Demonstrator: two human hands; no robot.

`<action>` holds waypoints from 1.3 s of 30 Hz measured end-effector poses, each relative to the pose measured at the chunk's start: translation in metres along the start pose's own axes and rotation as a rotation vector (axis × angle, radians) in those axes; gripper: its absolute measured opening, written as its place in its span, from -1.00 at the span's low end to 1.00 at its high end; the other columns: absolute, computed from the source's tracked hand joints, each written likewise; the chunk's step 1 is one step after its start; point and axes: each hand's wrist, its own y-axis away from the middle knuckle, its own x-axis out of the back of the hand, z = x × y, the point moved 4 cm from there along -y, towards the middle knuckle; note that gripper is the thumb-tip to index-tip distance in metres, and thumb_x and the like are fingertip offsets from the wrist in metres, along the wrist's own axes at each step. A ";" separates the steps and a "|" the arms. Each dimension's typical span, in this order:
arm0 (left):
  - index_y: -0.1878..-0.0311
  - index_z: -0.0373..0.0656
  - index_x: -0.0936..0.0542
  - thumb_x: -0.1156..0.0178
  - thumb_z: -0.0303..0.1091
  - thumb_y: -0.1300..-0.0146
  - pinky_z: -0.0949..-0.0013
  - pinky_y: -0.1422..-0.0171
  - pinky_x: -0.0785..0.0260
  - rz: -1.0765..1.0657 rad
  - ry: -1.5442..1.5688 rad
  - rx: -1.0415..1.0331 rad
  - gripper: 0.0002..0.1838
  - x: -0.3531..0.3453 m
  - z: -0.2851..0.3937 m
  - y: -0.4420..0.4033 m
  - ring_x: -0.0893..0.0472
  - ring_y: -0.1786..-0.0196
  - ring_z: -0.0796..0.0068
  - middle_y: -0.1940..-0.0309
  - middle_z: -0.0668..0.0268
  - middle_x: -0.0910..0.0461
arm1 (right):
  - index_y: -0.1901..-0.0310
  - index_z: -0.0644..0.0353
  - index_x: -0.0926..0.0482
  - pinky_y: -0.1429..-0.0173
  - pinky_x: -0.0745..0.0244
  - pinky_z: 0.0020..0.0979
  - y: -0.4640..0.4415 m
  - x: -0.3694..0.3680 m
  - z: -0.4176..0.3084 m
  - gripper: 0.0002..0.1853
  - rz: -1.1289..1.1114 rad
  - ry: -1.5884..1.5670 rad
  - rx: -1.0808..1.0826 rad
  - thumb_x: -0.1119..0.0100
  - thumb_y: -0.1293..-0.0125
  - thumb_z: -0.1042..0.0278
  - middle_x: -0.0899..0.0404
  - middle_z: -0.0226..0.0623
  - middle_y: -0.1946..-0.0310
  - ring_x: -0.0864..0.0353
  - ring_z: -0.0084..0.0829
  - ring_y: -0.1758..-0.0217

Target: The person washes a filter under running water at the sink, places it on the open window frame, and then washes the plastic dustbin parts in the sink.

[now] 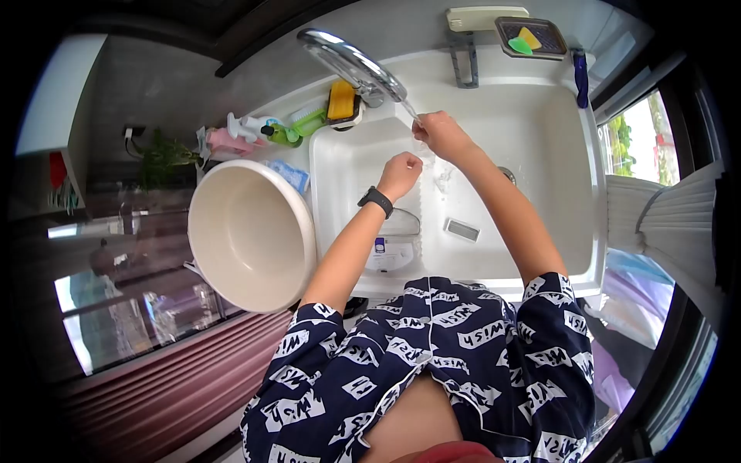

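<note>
At upper centre, we held our right hand (446, 139) under the running faucet (355, 60), its grip impossible to tell; our left hand (400, 174), curled closed, hung lower-left over the sink (549, 154).

At frame centre, our bare right hand (444, 136) meets water (413, 113) falling from the curved chrome faucet (353, 62).

Basin (253, 238) left of the sink (540, 177), faucet (351, 62) behind (over its edge), drain (507, 176) inside, right half
</note>
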 end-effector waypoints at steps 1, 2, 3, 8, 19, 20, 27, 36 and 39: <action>-0.35 -0.25 -0.38 -0.38 -0.22 -0.23 0.23 -0.30 -0.44 0.125 0.017 -0.012 -0.33 -0.002 0.015 0.002 -0.59 -0.25 0.11 -0.23 -0.03 -0.56 | 0.22 0.29 -0.67 0.07 -0.59 -0.18 0.002 0.009 0.008 -0.89 -0.015 -0.002 0.007 -0.28 -0.22 0.52 -0.71 -0.03 0.35 -0.72 -0.06 0.21; -0.31 -0.27 -0.42 -0.37 -0.24 -0.24 0.24 -0.31 -0.43 0.249 0.034 -0.023 -0.38 -0.006 0.025 0.000 -0.62 -0.22 0.12 -0.22 -0.04 -0.57 | 0.23 0.30 -0.67 0.09 -0.58 -0.18 0.003 0.017 0.016 -0.90 -0.029 -0.002 0.011 -0.28 -0.22 0.52 -0.70 -0.04 0.37 -0.72 -0.07 0.22; -0.31 -0.28 -0.42 -0.37 -0.23 -0.25 0.26 -0.25 -0.45 0.350 0.051 -0.157 -0.38 0.032 0.021 0.031 -0.64 -0.17 0.15 -0.21 -0.01 -0.57 | 0.24 0.30 -0.67 0.09 -0.59 -0.17 -0.008 0.010 -0.032 -0.90 -0.015 -0.006 0.047 -0.27 -0.21 0.53 -0.71 -0.04 0.36 -0.72 -0.06 0.23; -0.16 -0.33 -0.56 -0.28 -0.36 -0.37 0.39 -0.11 -0.51 0.381 0.230 -0.463 -0.64 0.055 0.066 0.022 -0.70 0.02 0.39 0.00 0.15 -0.70 | 0.26 0.27 -0.71 0.13 -0.61 -0.23 -0.011 0.038 -0.055 -0.88 -0.018 -0.014 0.023 -0.35 -0.14 0.51 -0.72 -0.07 0.36 -0.73 -0.09 0.27; -0.01 -0.35 -0.68 -0.23 -0.43 -0.42 0.46 0.00 -0.59 0.157 0.583 -0.506 -0.79 0.044 0.094 0.032 -0.72 0.19 0.55 0.21 0.26 -0.75 | 0.27 0.36 -0.70 0.27 -0.58 -0.48 0.008 0.088 -0.068 -0.88 0.046 -0.135 -0.120 -0.35 -0.16 0.52 -0.71 -0.23 0.50 -0.70 -0.48 0.45; 0.00 -0.34 -0.68 -0.23 -0.42 -0.43 0.46 0.02 -0.60 0.123 0.620 -0.471 -0.79 0.040 0.083 0.027 -0.72 0.20 0.55 0.20 0.25 -0.75 | 0.26 0.37 -0.70 0.27 -0.59 -0.49 0.008 0.091 -0.068 -0.88 0.034 -0.160 -0.143 -0.35 -0.18 0.52 -0.71 -0.23 0.51 -0.70 -0.49 0.45; -0.06 -0.33 -0.66 -0.21 -0.39 -0.44 0.50 0.08 -0.59 0.041 0.615 -0.327 -0.75 0.037 0.029 0.039 -0.71 0.24 0.55 0.17 0.22 -0.75 | 0.13 0.44 -0.67 0.14 -0.68 -0.47 -0.003 0.085 -0.051 -0.81 -0.029 -0.327 -0.208 -0.27 -0.27 0.53 -0.74 -0.16 0.36 -0.76 -0.44 0.33; -0.20 -0.34 -0.56 -0.11 -0.45 -0.44 0.38 -0.19 -0.53 0.236 0.450 -0.479 -0.68 0.054 0.030 0.044 -0.70 -0.03 0.37 0.00 0.14 -0.72 | 0.01 0.50 -0.60 -0.01 -0.70 -0.42 -0.009 0.074 -0.050 -0.73 -0.281 -0.336 -0.212 -0.15 -0.25 0.65 -0.72 -0.08 0.20 -0.76 -0.36 0.16; -0.19 -0.31 -0.58 -0.18 -0.41 -0.41 0.37 -0.20 -0.52 0.385 0.384 -0.611 -0.67 0.063 0.065 0.050 -0.69 -0.05 0.37 0.02 0.16 -0.72 | 0.00 0.50 -0.59 -0.01 -0.70 -0.41 -0.006 0.071 -0.050 -0.72 -0.311 -0.379 -0.205 -0.14 -0.24 0.66 -0.72 -0.07 0.20 -0.75 -0.35 0.15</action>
